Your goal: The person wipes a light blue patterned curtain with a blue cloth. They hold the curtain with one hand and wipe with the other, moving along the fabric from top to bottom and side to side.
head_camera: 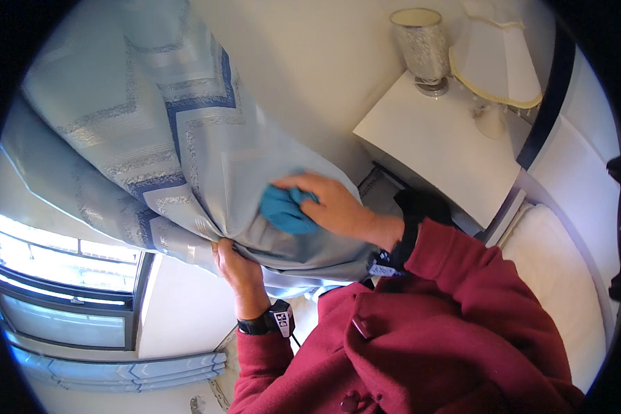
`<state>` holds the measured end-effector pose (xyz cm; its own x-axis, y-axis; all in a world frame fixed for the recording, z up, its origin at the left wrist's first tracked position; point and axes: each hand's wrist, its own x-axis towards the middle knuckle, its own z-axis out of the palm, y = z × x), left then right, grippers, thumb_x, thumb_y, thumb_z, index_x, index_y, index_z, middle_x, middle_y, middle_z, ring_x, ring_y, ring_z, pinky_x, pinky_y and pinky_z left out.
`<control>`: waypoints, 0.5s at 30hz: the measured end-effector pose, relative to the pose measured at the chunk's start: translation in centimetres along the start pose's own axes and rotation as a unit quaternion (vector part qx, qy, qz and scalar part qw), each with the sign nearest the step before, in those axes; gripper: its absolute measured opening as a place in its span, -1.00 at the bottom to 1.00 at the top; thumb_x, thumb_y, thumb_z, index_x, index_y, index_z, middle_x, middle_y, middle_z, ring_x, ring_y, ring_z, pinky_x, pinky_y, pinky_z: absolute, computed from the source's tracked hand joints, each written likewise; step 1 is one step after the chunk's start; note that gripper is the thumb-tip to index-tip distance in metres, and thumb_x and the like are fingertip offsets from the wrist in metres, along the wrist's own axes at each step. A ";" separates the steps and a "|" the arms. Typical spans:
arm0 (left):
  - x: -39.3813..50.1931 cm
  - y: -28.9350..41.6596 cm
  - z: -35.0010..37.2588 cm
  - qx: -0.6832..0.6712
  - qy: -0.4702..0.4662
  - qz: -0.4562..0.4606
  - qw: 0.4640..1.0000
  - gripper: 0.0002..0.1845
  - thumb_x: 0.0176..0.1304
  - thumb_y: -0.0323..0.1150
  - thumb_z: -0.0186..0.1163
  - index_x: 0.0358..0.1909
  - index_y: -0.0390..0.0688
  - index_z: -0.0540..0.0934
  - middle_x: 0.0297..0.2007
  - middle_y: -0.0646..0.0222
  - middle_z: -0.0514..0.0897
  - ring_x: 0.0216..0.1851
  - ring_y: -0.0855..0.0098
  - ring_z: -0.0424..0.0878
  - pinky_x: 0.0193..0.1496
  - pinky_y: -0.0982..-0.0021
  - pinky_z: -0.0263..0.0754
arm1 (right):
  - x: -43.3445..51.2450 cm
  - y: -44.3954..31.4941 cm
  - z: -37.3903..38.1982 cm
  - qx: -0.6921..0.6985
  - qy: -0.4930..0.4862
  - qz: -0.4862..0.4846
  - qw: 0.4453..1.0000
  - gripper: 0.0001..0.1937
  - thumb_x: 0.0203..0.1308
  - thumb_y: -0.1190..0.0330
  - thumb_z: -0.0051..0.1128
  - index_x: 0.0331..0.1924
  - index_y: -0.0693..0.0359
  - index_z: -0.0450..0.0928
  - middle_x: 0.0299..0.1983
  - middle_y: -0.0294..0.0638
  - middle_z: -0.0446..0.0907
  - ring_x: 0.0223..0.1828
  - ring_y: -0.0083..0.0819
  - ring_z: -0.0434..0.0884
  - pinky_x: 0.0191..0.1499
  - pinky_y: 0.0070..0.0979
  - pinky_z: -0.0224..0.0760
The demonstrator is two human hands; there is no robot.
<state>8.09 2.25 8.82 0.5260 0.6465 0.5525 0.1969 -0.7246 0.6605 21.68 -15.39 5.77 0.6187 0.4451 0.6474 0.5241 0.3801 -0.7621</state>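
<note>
A long light-blue curtain (212, 150) with silvery and dark-blue zigzag bands hangs in folds before me. My left hand (240, 271) grips a gathered fold of it, pulling the fabric into creases around the fist. In my right hand (331, 204) is a crumpled teal cloth (288, 209), pressed against the plain part of the curtain to the right of that fold. The right fingers look slightly blurred. Below both hands the lower curtain bunches up, and my body hides part of it.
A white bedside cabinet (440, 139) stands at the right, bearing a silvery table lamp (422, 46) and a lamp with a fringed cream shade (497, 62). Beside it is a bed with white bedding (548, 269). A dark-framed window (67, 300) is at the left, with another curtain (119, 371) nearby.
</note>
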 end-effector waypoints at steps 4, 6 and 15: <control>-1.3 -0.1 1.0 -0.184 -0.004 -0.049 0.982 -0.74 0.39 -0.33 -0.11 -0.15 -0.28 0.51 -0.08 0.24 0.55 -0.06 0.37 0.53 0.01 0.32 0.47 | 3.7 -3.7 1.7 -0.098 0.038 -0.142 0.984 -0.48 0.04 0.53 0.01 0.18 0.01 0.47 -0.02 -0.06 0.51 -0.17 -0.13 0.59 -0.14 -0.42 0.54; -1.8 0.0 0.9 -0.150 -0.011 -0.001 0.989 -0.71 0.41 -0.34 -0.14 -0.11 -0.30 0.52 -0.07 0.22 0.57 -0.05 0.36 0.54 0.04 0.32 0.48 | 2.5 -1.4 3.3 -0.180 0.000 -0.232 0.956 -0.54 0.11 0.42 0.07 0.17 -0.02 0.47 0.03 -0.09 0.51 -0.24 -0.11 0.62 -0.18 -0.33 0.57; -2.2 2.2 0.5 -0.485 -0.017 -0.137 0.863 -0.54 0.43 -0.12 -0.19 0.06 -0.28 0.49 -0.09 0.27 0.60 -0.09 0.33 0.54 0.05 0.33 0.42 | -5.1 11.7 -3.8 -0.002 0.084 0.387 0.918 -0.53 0.19 0.51 -0.19 0.21 0.16 0.45 -0.34 0.03 0.64 -0.66 -0.24 0.57 -0.47 -0.45 0.49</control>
<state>7.78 -0.89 8.79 0.5967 0.7430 0.3031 -0.4592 0.0064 0.8883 26.89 -16.28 -6.46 0.8879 0.4496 -0.0978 -0.1089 -0.0012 -0.9941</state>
